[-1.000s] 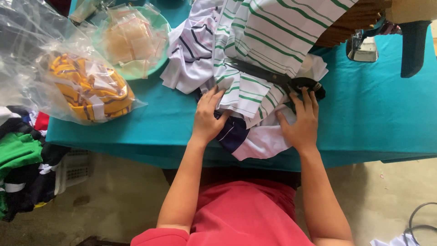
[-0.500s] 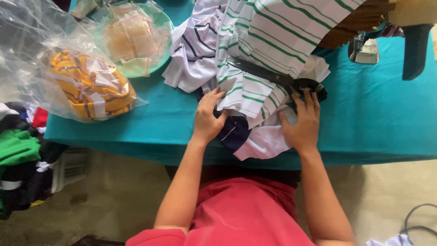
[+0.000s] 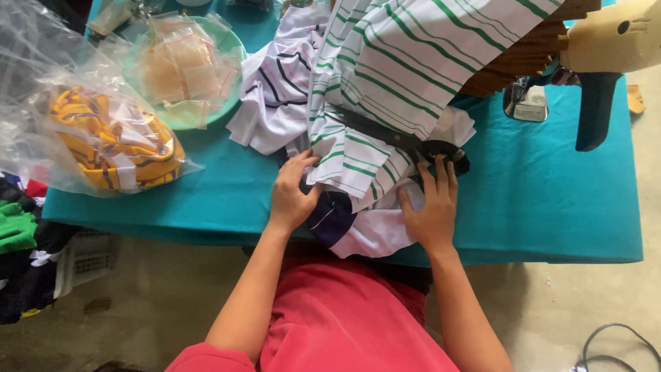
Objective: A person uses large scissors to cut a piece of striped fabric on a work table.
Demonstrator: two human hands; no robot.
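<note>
The white shirt with green stripes (image 3: 385, 89) lies in a heap on the teal bench (image 3: 551, 200), spilling from the far side down to the near edge right in front of you. Under its lower fold a dark navy patch (image 3: 337, 213) and more white cloth (image 3: 379, 231) show, reaching the bench's near edge. Your left hand (image 3: 290, 196) lies flat on the cloth at the left edge of the striped fold, fingers (image 3: 299, 165) spread and open, grasping nothing. Your right hand (image 3: 432, 207) presses palm down on the white cloth to the right, fingers (image 3: 441, 172) stretched out and released, their tips touching a black round thing (image 3: 447, 150) that lies at the end of a dark strap (image 3: 372, 131) crossing the shirt. Just left of the striped shirt is a second white shirt with dark stripes (image 3: 275, 96). Further left stands a green bowl (image 3: 231, 103) filled with small clear bags (image 3: 179, 65), and beside it a big clear bag holding yellow striped clothes (image 3: 110, 141). To the right, a cream and dark machine (image 3: 606, 62) stands over the bench. Green and dark clothes (image 3: 17, 234) are piled below the left end of the bench
</note>
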